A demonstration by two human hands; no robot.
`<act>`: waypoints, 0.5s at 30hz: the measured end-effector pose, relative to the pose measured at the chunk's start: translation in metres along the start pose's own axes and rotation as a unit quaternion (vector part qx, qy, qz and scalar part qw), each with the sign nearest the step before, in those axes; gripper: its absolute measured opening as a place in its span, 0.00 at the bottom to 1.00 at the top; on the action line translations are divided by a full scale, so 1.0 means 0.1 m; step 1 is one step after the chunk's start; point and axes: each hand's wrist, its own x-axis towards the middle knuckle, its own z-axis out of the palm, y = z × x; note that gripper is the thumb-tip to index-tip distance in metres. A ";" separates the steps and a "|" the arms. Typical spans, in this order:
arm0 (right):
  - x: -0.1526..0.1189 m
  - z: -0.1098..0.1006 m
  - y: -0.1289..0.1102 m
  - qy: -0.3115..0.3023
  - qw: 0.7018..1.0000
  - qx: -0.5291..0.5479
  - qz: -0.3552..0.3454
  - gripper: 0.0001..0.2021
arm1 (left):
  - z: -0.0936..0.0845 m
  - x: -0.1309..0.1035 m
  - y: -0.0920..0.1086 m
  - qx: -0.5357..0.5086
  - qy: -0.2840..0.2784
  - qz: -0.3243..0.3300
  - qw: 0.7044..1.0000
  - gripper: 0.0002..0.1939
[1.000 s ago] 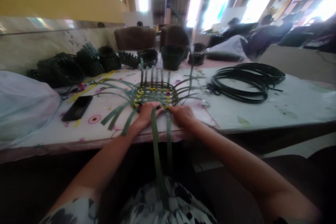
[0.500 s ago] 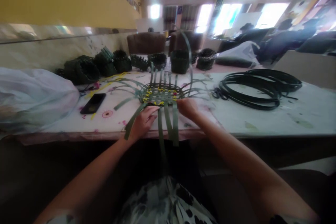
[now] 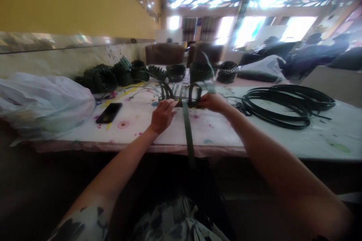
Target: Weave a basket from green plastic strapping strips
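A partly woven basket of dark green flat strips (image 3: 194, 92) stands on the table between my hands, its near side raised and tilted. My left hand (image 3: 163, 115) has its fingers closed on the left of the near edge. At the right end of that edge, my right hand (image 3: 212, 102) pinches the weave, its fingertips partly hidden. One long strip (image 3: 187, 130) hangs from the near side over the table's front edge. Other strips arch up between the hands, and a lighter strip curves above my right hand. The basket's inside is mostly hidden.
A dark phone (image 3: 109, 113) lies left on the floral-covered table (image 3: 135, 124), beside a white plastic bag (image 3: 45, 101). Coiled green strips (image 3: 279, 105) lie to the right. Several dark woven baskets (image 3: 175, 72) line the back. People sit far right.
The basket has tilted, with its near side and several strips lifted upward; only one still hangs forward. Both hands have risen along its edge. The view has shifted slightly.
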 end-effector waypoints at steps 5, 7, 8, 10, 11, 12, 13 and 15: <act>0.01 0.01 -0.07 0.007 1.000 0.021 0.000 0.10 | 0.32 0.11 -0.07 0.008 -0.046 0.031 0.998 0.17; 0.03 0.00 -0.09 0.018 0.999 0.033 -0.002 0.10 | 0.39 0.16 -0.11 0.007 -0.059 0.027 0.998 0.16; 0.04 -0.01 -0.10 0.020 0.999 0.039 -0.004 0.10 | 0.40 0.20 -0.12 0.008 -0.064 0.026 0.998 0.17; 0.07 -0.05 -0.12 0.015 0.999 0.049 -0.009 0.10 | 0.41 0.29 -0.12 0.018 -0.071 0.020 0.997 0.19; 0.08 -0.08 -0.13 0.011 0.999 0.052 -0.011 0.10 | 0.40 0.33 -0.11 0.025 -0.073 0.013 0.997 0.21; 0.09 -0.10 -0.13 0.009 0.998 0.054 -0.012 0.10 | 0.39 0.38 -0.10 0.032 -0.078 0.007 0.996 0.22; 0.10 -0.12 -0.13 0.010 0.998 0.056 -0.011 0.09 | 0.38 0.42 -0.09 0.037 -0.080 0.001 0.996 0.22; 0.11 -0.15 -0.13 0.024 0.998 0.058 -0.009 0.09 | 0.38 0.48 -0.08 0.045 -0.079 -0.005 0.996 0.21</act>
